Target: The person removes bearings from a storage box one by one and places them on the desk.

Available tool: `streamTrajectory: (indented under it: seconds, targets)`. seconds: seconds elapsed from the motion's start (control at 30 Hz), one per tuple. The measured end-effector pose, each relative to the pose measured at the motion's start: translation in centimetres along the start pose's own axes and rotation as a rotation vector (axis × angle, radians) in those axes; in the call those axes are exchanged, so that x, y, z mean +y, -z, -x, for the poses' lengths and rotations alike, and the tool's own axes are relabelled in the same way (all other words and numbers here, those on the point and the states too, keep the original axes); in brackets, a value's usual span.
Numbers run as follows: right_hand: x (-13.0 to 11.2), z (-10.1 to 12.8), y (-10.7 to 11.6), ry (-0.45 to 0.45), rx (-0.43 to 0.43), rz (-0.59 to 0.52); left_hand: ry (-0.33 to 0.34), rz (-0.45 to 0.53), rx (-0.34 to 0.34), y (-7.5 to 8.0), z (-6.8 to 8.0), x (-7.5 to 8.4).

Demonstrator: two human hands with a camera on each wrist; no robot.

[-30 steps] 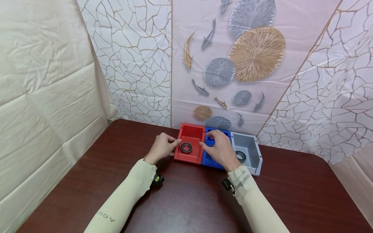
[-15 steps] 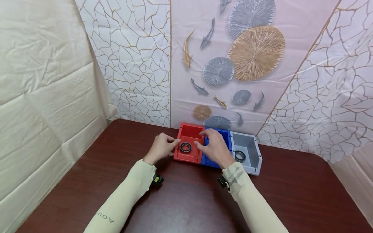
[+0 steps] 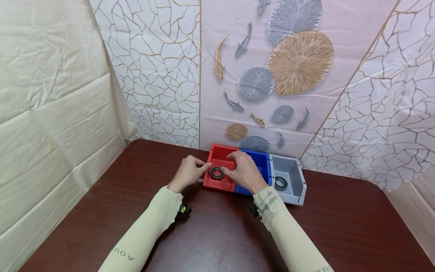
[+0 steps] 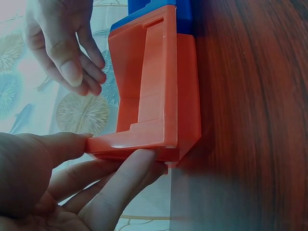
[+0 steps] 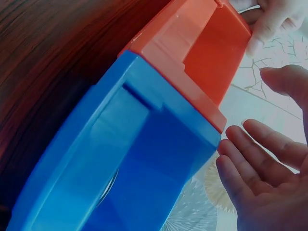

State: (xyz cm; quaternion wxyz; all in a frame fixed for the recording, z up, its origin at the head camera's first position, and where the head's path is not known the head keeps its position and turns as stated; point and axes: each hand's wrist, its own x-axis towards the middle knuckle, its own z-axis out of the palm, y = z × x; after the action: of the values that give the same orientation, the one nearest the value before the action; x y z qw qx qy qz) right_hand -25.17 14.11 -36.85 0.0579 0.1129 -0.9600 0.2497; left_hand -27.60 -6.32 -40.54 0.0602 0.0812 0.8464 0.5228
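My left hand point(image 3: 188, 172) grips the left wall of the red storage bin point(image 3: 217, 184), thumb on the rim and fingers against the outside in the left wrist view. A ball bearing point(image 3: 216, 172), a dark ring with a bright inner band, lies inside the red bin. My right hand point(image 3: 245, 173) hovers over the red bin and the neighbouring blue bin point(image 3: 261, 160), its thumb and fingers spread apart and holding nothing. The thumb comes close to the bearing in the head view. In the right wrist view, a shiny ring edge point(image 5: 109, 186) shows inside the blue bin.
A grey bin point(image 3: 289, 166) adjoins the blue one on the right, with another bearing point(image 3: 280, 183) in it. All three bins stand in a row near the back edge of the dark wooden table point(image 3: 210, 234). A patterned cloth point(image 3: 163, 68) hangs behind.
My right hand has moved left from over the blue bin to over the red bin, its fingers staying apart. The left hand has kept its place on the red bin.
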Motion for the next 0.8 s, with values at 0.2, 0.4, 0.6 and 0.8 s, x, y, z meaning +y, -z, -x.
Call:
streamTrajectory:
  seconds: [0.2, 0.4, 0.6, 0.8]
  targets:
    - [-0.2, -0.3, -0.7, -0.007, -0.027, -0.007, -0.002, -0.003, -0.006, -0.2, -0.1, -0.3]
    - [0.0, -0.5, -0.9, 0.032, -0.009, 0.015, -0.052, 0.002, 0.006, -0.3, -0.2, -0.3]
    - [0.2, -1.0, -1.1, 0.06, -0.06, 0.052, -0.067, -0.006, 0.007, -0.3, -0.3, -0.2]
    - [-0.2, -1.4, -1.6, 0.077, -0.089, 0.087, -0.061, 0.016, 0.006, -0.1, -0.2, -0.5]
